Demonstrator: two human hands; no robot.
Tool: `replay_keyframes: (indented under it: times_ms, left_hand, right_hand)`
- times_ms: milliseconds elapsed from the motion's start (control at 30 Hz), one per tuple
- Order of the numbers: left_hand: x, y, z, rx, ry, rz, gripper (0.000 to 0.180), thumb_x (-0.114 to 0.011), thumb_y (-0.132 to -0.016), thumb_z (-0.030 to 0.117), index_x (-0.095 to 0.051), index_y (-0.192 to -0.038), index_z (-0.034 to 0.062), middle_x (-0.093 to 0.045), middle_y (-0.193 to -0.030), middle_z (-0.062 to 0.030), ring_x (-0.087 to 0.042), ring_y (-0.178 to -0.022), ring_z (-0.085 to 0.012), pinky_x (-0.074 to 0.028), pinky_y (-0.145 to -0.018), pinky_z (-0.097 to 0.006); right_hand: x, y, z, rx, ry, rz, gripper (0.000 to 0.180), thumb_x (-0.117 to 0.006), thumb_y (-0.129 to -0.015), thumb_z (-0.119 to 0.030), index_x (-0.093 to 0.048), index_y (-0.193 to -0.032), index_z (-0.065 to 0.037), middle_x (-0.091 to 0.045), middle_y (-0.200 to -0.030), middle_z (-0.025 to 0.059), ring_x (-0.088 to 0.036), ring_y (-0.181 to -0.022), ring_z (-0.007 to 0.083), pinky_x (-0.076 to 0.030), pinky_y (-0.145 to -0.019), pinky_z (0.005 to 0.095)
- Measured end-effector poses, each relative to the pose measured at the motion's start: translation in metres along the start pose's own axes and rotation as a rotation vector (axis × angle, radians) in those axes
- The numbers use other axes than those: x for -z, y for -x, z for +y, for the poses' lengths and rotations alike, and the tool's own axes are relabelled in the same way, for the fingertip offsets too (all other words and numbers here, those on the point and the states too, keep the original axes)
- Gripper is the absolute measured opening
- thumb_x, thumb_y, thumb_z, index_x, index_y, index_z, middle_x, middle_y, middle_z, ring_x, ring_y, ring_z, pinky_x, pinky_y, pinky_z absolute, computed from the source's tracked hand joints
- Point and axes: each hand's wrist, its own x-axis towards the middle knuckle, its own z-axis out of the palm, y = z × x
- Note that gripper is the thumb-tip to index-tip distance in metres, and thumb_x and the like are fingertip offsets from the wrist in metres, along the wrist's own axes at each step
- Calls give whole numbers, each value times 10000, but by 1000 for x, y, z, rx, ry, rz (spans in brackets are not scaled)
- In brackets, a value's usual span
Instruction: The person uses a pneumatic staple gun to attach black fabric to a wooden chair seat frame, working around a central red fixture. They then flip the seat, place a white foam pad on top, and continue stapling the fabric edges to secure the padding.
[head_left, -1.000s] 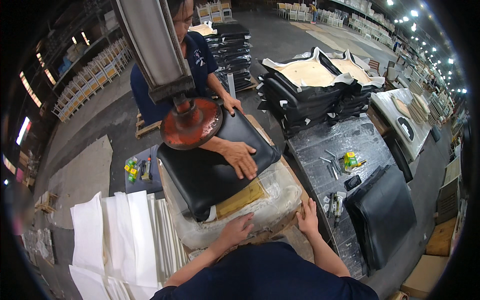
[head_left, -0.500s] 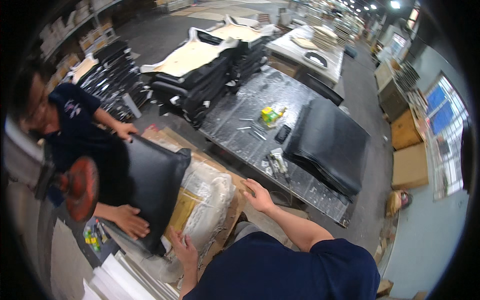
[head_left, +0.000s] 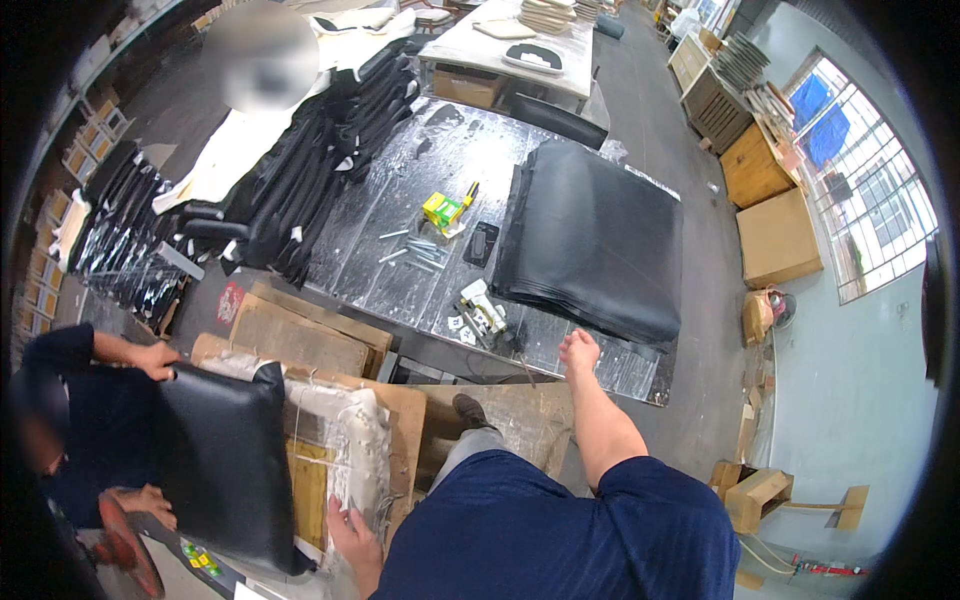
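My left hand [head_left: 355, 540] is open, fingers spread, at the near edge of a padded panel wrapped in whitish cloth [head_left: 368, 430] with a yellowish middle. My right hand [head_left: 580, 352] is stretched out, fingers loosely bent with nothing seen in them, just short of the near edge of a stack of black leather-like sheets [head_left: 600, 240]. That stack lies on a dark, shiny, scuffed table [head_left: 365, 230]. At the left, a co-worker's hands [head_left: 152, 360] rest on a black covered cushion [head_left: 225, 455] beside the padded panel.
A yellow-green tape measure [head_left: 440, 210], several metal rods [head_left: 425, 250], a black phone [head_left: 482, 243] and a white-handled tool [head_left: 482, 312] lie on the table. Black covered pieces [head_left: 300, 180] are piled to its left. A cardboard box [head_left: 778, 238] stands by the right wall.
My right hand has moved right and forward, from beside the padded panel to the black stack, its fingers now more bent. My view has turned rightward. My left hand stays by the panel.
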Motion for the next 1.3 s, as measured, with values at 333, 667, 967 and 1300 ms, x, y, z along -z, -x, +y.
replay_keyframes:
  times_ms: [333, 667, 967, 1300]
  left_hand:
    - [-36, -25, 26, 209, 56, 89, 587, -614, -1069, 137, -460, -1614, -21, -679, -1310, -217, -663, -1161, -311, -528, -1040, -415]
    - [4, -19, 38, 456, 153, 992, 636, -628, -1061, 139, -414, -1657, 74, -740, -1150, -162, -713, -1050, -272, -559, -923, -408]
    - [-26, -2, 51, 451, -190, 763, 490, -643, -1050, 166, -571, -1516, 30, -746, -1082, -158, -729, -949, -313, -566, -873, -443]
    - [-41, -13, 65, 485, -108, 590, 489, -600, -1082, 206, -565, -1522, -4, -738, -1209, -232, -725, -1037, -366, -566, -925, -450]
  right_hand:
    - [-8, -121, -27, -202, -349, 294, 426, -657, -1000, -144, -671, -1418, -224, -702, -1059, 78, -691, -813, 265, -541, -680, 498]
    - [-28, -118, -99, -405, -63, 175, 552, -630, -895, -268, -604, -1343, 54, -702, -1285, 290, -693, -1119, 406, -608, -767, 480]
    - [-23, -124, -100, -513, -429, 353, 562, -549, -960, -504, -735, -1196, -29, -717, -1247, 201, -694, -1030, 340, -573, -858, 476]
    - [16, -165, -34, -489, -413, -266, 484, -445, -1081, -457, -606, -1331, -76, -603, -1373, 114, -526, -1256, 324, -418, -1066, 489]
